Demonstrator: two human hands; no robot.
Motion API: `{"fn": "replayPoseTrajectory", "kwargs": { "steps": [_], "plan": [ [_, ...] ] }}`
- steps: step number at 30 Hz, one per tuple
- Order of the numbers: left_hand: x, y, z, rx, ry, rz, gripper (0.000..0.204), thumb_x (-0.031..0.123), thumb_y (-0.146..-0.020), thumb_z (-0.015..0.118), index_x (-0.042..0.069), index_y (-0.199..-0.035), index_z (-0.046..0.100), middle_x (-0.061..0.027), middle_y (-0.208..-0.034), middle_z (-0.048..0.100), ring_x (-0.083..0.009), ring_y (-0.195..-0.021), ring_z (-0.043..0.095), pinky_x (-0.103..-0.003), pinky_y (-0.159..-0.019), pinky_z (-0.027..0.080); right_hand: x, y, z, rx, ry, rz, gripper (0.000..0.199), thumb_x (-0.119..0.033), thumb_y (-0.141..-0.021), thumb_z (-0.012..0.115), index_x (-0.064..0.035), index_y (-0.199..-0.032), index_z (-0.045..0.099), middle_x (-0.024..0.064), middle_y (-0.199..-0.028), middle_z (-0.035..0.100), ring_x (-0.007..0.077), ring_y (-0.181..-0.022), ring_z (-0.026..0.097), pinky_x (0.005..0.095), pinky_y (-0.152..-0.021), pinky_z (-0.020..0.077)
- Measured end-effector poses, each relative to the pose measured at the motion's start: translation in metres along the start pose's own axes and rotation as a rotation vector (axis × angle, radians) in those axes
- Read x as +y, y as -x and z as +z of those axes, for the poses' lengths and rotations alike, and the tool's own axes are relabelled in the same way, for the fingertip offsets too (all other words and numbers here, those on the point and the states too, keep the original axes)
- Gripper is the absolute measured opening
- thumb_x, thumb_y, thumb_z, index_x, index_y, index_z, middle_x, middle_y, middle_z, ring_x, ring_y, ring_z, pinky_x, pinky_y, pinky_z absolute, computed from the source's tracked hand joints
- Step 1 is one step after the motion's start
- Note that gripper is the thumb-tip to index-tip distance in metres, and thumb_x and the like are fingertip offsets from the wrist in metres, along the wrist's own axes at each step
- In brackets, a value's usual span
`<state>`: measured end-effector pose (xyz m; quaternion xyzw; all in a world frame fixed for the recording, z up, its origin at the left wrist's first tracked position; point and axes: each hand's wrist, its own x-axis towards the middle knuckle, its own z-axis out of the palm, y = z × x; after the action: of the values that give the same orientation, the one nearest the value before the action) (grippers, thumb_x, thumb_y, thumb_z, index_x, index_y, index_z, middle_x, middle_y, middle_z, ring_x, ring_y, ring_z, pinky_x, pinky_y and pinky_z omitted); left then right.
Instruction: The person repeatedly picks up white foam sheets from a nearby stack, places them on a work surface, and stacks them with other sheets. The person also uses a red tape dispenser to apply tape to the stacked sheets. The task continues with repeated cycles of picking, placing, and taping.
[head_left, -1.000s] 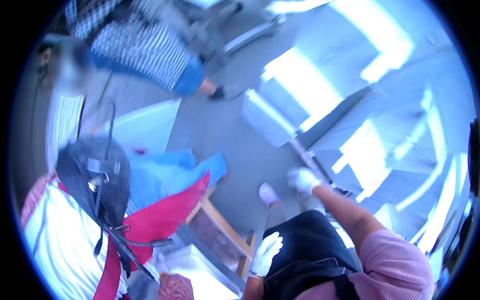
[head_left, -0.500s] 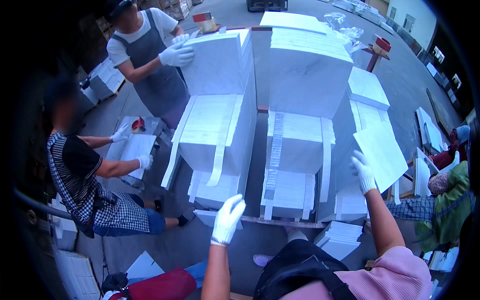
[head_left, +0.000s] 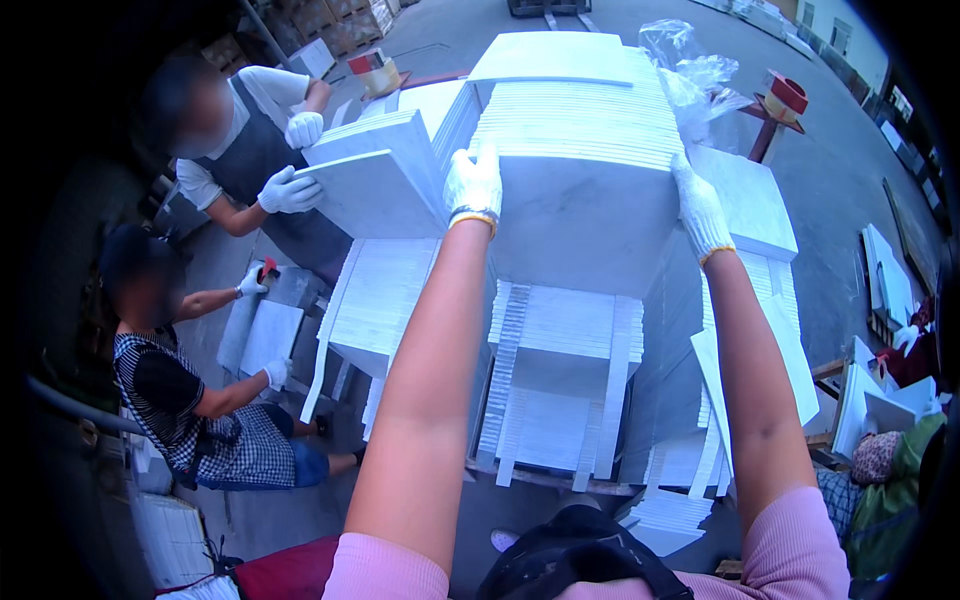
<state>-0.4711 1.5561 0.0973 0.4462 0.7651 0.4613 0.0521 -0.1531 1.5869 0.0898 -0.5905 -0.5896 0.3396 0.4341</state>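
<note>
both arms now raised, left hand (head_left: 473, 182) and right hand (head_left: 699, 208) gripping white slab (head_left: 585, 215), grey concrete floor (head_left: 850, 190)

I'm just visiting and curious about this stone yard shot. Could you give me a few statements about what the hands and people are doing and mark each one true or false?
1. Both of the wearer's hands, the left hand and the right hand, wear white gloves. True.
2. The two hands grip opposite edges of the nearest tile of an upright white tile stack. True.
3. The wearer's hands are bare. False: both are gloved.
4. A person in a dark apron holds a white slab at the left. True.
5. The crouching person at the left holds a red bucket. False: that person's gloved hands rest on a white tile lying on the ground.
</note>
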Motion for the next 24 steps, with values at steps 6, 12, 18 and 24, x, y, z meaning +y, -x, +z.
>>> {"fn": "replayPoseTrajectory", "kwargs": {
  "steps": [6,12,18,24],
  "plan": [
    [0.016,0.019,0.033,0.179,0.197,-0.058,0.052,0.052,-0.088,0.050,0.003,-0.101,0.064,-0.0245,-0.101,0.064,-0.0384,-0.097,0.061,-0.045,-0.085,0.046,0.015,-0.006,-0.007,-0.022,-0.114,0.027,0.068,-0.056,-0.095,0.044,0.0030,-0.127,0.056,0.0193,-0.122,0.062,0.0253,-0.115,0.055,0.0320,-0.099,0.0391],
    [0.017,0.011,0.032,0.241,0.194,-0.038,0.048,0.047,-0.087,0.053,0.005,-0.105,0.067,-0.0216,-0.099,0.064,-0.0338,-0.094,0.061,-0.044,-0.083,0.047,0.014,-0.016,-0.007,-0.062,-0.171,-0.052,0.060,-0.049,-0.098,0.043,0.0001,-0.131,0.053,0.0166,-0.125,0.061,0.0247,-0.114,0.055,0.0324,-0.100,0.0373],
    [-0.031,0.057,0.007,0.010,1.104,-0.264,0.044,0.042,-0.094,0.046,0.005,-0.090,0.069,-0.0084,-0.094,0.064,-0.0205,-0.091,0.057,-0.035,-0.085,0.043,0.054,0.081,-0.029,-0.181,-0.839,0.505,0.077,-0.056,-0.094,0.050,-0.0057,-0.147,0.027,0.0150,-0.141,0.038,0.0296,-0.134,0.033,0.0455,-0.108,0.0310],
    [-0.103,0.072,0.086,-0.175,1.499,-0.775,0.029,0.030,-0.083,0.048,0.008,-0.095,0.063,-0.0152,-0.105,0.059,-0.0296,-0.098,0.053,-0.048,-0.089,0.038,0.111,0.111,-0.026,-0.575,0.545,0.126,0.068,-0.045,-0.084,0.063,0.0066,-0.127,0.056,0.0181,-0.129,0.059,0.0272,-0.117,0.056,0.0334,-0.099,0.0422]
  ]
}}
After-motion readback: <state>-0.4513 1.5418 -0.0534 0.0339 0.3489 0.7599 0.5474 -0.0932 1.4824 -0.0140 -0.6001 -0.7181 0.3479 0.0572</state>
